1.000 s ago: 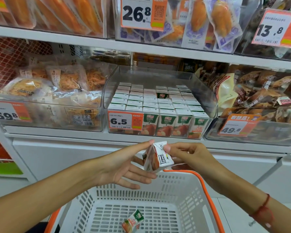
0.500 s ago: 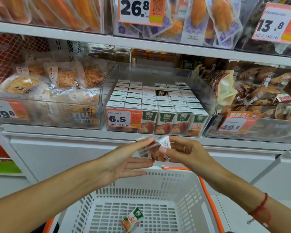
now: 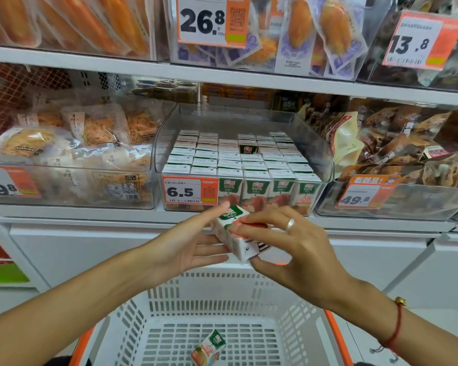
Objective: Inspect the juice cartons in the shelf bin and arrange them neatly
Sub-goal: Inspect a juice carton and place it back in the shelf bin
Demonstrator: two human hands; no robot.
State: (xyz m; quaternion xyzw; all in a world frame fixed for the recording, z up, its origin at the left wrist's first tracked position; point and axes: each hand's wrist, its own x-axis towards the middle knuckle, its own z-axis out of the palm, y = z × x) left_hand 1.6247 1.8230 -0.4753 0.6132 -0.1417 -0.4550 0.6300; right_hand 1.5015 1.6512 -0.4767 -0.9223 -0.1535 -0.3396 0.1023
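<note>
A small white and green juice carton (image 3: 236,233) is tilted in the air just below the shelf edge. My right hand (image 3: 296,249) grips it from the right, fingers over its top face and thumb under its lower corner. My left hand (image 3: 188,244) touches its left side with straight fingers, the forefinger along the top edge. Above, a clear shelf bin (image 3: 325,159) holds several rows of upright juice cartons (image 3: 230,165); one carton at the back (image 3: 247,147) shows its green face through a gap. Another carton (image 3: 208,348) lies in the basket below.
A white plastic basket (image 3: 222,294) with orange handles stands under my hands. Clear bins of packaged snacks sit left (image 3: 72,178) and right (image 3: 397,180) of the juice bin. Price tags (image 3: 189,191) hang on the bin fronts. A higher shelf (image 3: 222,77) overhangs the bins.
The carton has been turned over between my hands, from end-up with its barcode facing me to lying tilted with its green printed face up. Both hands stay below the juice bin.
</note>
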